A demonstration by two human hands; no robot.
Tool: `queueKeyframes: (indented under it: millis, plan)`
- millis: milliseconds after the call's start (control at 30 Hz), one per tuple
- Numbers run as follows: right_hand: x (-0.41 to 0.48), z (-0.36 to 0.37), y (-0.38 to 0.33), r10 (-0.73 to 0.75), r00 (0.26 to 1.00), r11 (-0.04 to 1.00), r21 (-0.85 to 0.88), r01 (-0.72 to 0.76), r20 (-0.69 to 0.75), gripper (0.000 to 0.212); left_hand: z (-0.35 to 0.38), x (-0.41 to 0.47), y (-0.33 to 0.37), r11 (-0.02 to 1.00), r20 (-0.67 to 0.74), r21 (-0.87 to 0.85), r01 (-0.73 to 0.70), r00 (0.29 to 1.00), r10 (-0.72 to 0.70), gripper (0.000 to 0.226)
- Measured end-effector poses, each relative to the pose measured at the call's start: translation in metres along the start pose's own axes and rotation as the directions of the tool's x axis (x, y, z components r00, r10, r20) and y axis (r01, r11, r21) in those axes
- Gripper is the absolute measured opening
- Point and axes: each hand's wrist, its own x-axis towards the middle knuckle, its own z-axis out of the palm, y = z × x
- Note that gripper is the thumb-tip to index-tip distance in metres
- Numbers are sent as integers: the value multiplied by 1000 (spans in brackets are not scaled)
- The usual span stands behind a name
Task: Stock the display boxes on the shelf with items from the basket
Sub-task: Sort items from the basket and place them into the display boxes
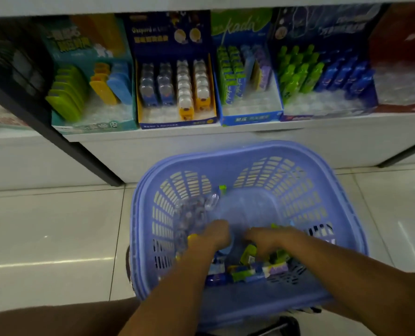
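The display boxes (pixel 177 123) on the shelf (pixel 153 135), from the teal box (pixel 92 128) at left to the dark blue box of bottles (pixel 322 23), stand part filled with bare fronts, so stocking looks well short of done. In the purple basket (pixel 250 151) on the floor (pixel 51 226) (small packets (pixel 247 272) heaped at its near end) the left hand (pixel 215 235) and right hand (pixel 267 240) reach among them; blur hides whether either grips anything.

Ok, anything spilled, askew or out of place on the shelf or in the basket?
Nothing looks spilled or damaged. The display boxes sit side by side on the shelf, with gaps at their fronts. Packets lie jumbled in the basket around the left hand and right hand; one green packet sits apart by the far wall.
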Motion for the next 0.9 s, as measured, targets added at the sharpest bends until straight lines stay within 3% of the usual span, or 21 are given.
queueKeyframes:
  millis: [167,267,367,500,567,633,700,800,900]
  plan:
    - [18,6,6,28,998,995,-97,-22,62,76,15,16,2,987,99,139,76,991,-91,44]
    - [19,2,9,19,992,999,-51,-12,128,72,20,28,0,985,96,125,122,986,-134,56]
    - [17,0,11,-2,994,1000,-20,4,108,58,26,32,4,972,167,147,182,964,-206,49]
    - [17,6,12,3,997,1000,8,-3,82,56,29,34,9,964,167,-37,265,952,-256,45]
    - [16,8,12,16,999,999,28,-17,41,55,25,33,5,956,103,-157,249,967,-235,41]
    - [11,5,14,32,999,998,62,-30,-35,47,14,26,1,945,68,-264,193,981,-182,25]
    - [4,-3,18,54,984,989,145,-30,-167,31,3,22,-2,864,39,-470,184,981,-188,20]
    - [-10,-24,20,93,929,916,397,62,-358,44,-16,15,-2,660,9,-740,131,983,-185,33]
    - [-29,-43,13,175,876,653,719,239,-450,28,-32,3,6,347,65,-931,115,986,-153,25]
